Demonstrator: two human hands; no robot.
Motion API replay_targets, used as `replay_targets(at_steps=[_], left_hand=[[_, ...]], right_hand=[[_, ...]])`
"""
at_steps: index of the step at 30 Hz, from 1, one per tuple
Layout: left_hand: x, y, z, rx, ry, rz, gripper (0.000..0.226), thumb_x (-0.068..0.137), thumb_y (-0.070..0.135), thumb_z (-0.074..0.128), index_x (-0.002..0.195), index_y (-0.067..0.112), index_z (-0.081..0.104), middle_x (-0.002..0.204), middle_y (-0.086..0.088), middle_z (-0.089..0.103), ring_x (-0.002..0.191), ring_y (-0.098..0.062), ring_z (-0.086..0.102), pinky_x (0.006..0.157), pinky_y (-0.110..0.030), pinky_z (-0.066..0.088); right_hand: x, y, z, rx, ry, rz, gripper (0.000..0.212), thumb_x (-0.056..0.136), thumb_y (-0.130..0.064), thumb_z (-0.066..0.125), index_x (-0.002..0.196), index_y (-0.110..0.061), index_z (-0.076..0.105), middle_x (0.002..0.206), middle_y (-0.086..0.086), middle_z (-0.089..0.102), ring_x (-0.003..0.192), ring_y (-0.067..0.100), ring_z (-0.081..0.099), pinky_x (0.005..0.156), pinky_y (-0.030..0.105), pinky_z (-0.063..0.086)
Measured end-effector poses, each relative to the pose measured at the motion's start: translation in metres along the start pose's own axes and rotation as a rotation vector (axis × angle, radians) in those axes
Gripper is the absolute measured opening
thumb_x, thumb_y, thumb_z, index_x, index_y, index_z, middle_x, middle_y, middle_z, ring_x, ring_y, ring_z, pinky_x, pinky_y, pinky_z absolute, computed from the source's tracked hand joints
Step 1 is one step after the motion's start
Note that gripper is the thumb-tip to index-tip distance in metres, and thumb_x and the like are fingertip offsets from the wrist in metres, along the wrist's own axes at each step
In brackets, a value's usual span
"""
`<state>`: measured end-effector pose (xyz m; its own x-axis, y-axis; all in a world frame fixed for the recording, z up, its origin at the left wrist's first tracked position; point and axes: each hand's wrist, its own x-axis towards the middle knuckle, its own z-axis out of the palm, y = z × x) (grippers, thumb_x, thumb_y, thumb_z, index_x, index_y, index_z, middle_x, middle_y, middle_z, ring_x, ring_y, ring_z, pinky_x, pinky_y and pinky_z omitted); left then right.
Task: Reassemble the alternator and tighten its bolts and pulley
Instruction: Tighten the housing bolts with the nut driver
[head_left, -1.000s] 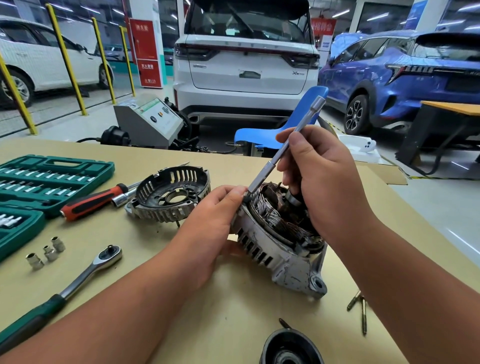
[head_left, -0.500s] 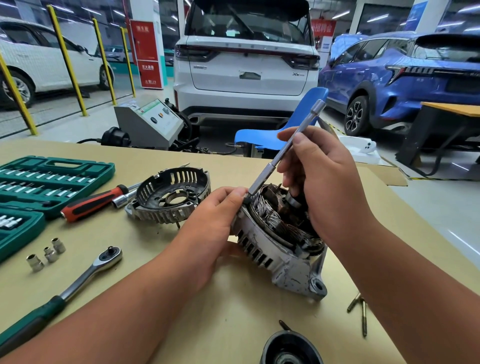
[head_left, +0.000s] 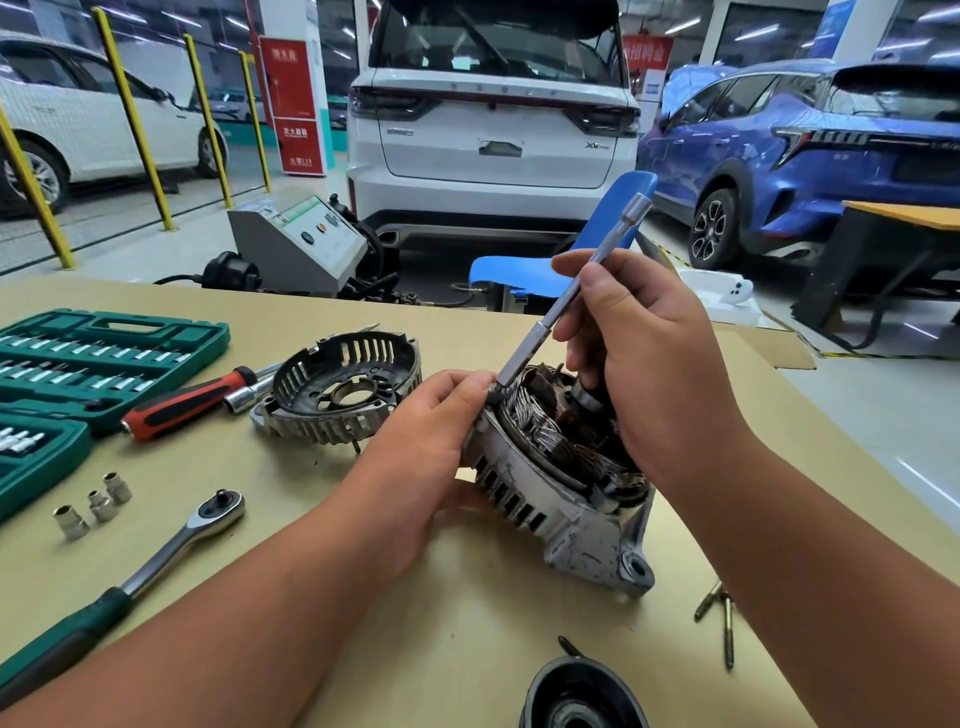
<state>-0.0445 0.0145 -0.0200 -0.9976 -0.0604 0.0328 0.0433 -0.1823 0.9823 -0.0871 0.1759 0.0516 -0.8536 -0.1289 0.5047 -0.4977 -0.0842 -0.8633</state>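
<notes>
The open alternator body (head_left: 550, 493) lies tilted on the table, its copper windings and rotor shaft exposed. My left hand (head_left: 421, 447) grips its left rim, fingertips at the upper edge. My right hand (head_left: 639, 353) pinches a long silver extension bar (head_left: 576, 291), whose lower tip sits on the housing rim beside my left fingertips. The slotted rear cover (head_left: 343, 389) rests apart to the left. A black pulley (head_left: 582, 696) sits at the bottom edge. Two long bolts (head_left: 719, 618) lie to the right of the body.
A green socket case (head_left: 104, 353) lies open at the left. A red-handled driver (head_left: 192, 402), a ratchet wrench (head_left: 150, 566) and three loose sockets (head_left: 93, 506) lie in front of it. Beyond the table edge stand a grey machine (head_left: 296, 244), a blue chair (head_left: 587, 244) and parked cars.
Almost nothing moved: both hands keep their hold, and the extension bar stays planted on the housing rim, with only slight finger shifts of the right hand.
</notes>
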Motion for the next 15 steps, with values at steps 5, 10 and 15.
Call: replay_targets(at_steps=[5,10,15], left_hand=[[0.0003,0.0004,0.001,-0.001,0.011,-0.001,0.026,0.105,0.047,0.056,0.105,0.026,0.072,0.094,-0.003,0.077,0.076,-0.017,0.072,0.06,-0.039,0.059],[-0.0001,0.0004,0.0023,-0.013,0.011,0.0,0.027,0.106,0.045,0.056,0.105,0.024,0.072,0.09,-0.002,0.076,0.073,-0.017,0.071,0.056,-0.036,0.057],[-0.0015,0.0019,0.0025,-0.016,0.01,0.001,0.028,0.106,0.045,0.056,0.107,0.021,0.07,0.086,0.0,0.075,0.071,-0.015,0.071,0.056,-0.034,0.057]], right_hand=[[-0.0003,-0.0011,-0.0006,-0.025,-0.018,-0.015,0.021,0.108,-0.023,0.057,0.091,-0.014,0.065,0.068,0.001,0.063,0.054,0.014,0.051,0.049,0.023,0.04],[-0.0014,-0.0014,-0.0007,-0.009,-0.028,-0.025,0.026,0.106,-0.028,0.062,0.08,-0.023,0.058,0.065,0.004,0.059,0.054,0.016,0.052,0.048,0.024,0.04],[-0.001,-0.003,0.0003,0.025,-0.003,0.024,0.021,0.109,-0.02,0.054,0.097,-0.022,0.071,0.067,0.003,0.061,0.053,0.013,0.052,0.047,0.019,0.041]])
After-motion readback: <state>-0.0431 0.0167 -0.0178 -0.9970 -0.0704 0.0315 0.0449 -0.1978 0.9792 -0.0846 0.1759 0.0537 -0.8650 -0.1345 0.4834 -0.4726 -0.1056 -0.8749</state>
